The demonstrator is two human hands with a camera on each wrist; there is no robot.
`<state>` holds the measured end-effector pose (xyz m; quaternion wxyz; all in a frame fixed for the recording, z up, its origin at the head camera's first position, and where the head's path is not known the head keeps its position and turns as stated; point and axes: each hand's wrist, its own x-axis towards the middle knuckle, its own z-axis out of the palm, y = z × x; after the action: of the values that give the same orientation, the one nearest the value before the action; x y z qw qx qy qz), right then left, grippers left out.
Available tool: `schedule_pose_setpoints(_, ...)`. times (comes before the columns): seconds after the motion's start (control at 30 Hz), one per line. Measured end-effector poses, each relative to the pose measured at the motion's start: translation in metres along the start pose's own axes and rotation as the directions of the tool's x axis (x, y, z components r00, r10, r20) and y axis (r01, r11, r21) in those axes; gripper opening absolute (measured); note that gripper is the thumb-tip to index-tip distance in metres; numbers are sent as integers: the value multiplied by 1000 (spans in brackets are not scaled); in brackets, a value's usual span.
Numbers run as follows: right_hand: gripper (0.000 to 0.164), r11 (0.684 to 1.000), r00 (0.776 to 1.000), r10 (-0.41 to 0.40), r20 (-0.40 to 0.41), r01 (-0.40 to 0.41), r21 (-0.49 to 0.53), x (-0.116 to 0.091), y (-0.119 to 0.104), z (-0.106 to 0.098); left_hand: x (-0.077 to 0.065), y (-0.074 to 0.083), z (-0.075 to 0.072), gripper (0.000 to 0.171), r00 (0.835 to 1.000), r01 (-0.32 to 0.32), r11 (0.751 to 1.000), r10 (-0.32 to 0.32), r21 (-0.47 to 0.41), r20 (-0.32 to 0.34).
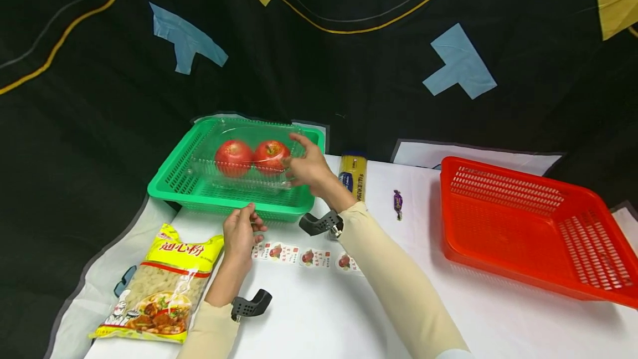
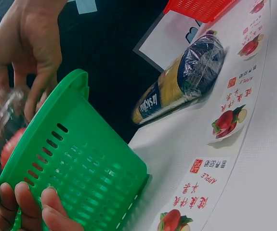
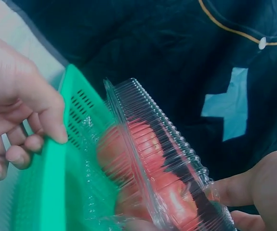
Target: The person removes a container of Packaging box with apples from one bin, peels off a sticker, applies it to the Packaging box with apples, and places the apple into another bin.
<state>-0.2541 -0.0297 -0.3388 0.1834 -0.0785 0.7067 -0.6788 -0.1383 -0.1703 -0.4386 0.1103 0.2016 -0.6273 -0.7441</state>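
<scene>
In the head view, a clear plastic box (image 1: pixel 204 168) with two red apples (image 1: pixel 233 158) inside is over the green basket (image 1: pixel 169 179). My right hand (image 1: pixel 311 165) holds the box by its right end, thumb and fingers about its edge in the right wrist view. The box looks tilted there, its ridged side (image 3: pixel 169 127) facing up. My left hand (image 1: pixel 240 234) grips the basket's front rim; in the right wrist view its thumb (image 3: pixel 54 120) touches the rim and the other fingers curl outside. Part of the right fingers is hidden behind the box.
A strip of apple stickers (image 1: pixel 314 257) lies before the basket. A yellow noodle bag (image 1: pixel 164 287) lies at left. Right of the basket are a spaghetti pack (image 1: pixel 355 173) and a purple-wrapped candy (image 1: pixel 397 204). A red basket (image 1: pixel 503 226) stands farther right. Behind hangs a black cloth (image 1: pixel 339 82).
</scene>
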Motion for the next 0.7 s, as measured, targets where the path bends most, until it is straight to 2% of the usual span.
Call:
schedule_pose_setpoints(0.33, 64, 998, 998, -48, 40, 49, -25, -25, -18, -22, 1, 0, -1, 30, 1000, -13, 1000, 13, -1, 4)
schedule_pose_setpoints(0.7, 61, 994, 994, -99, 39, 100, -31, -64, -24, -48, 2, 0, 0, 32, 1000, 3, 1000, -3, 27, -6)
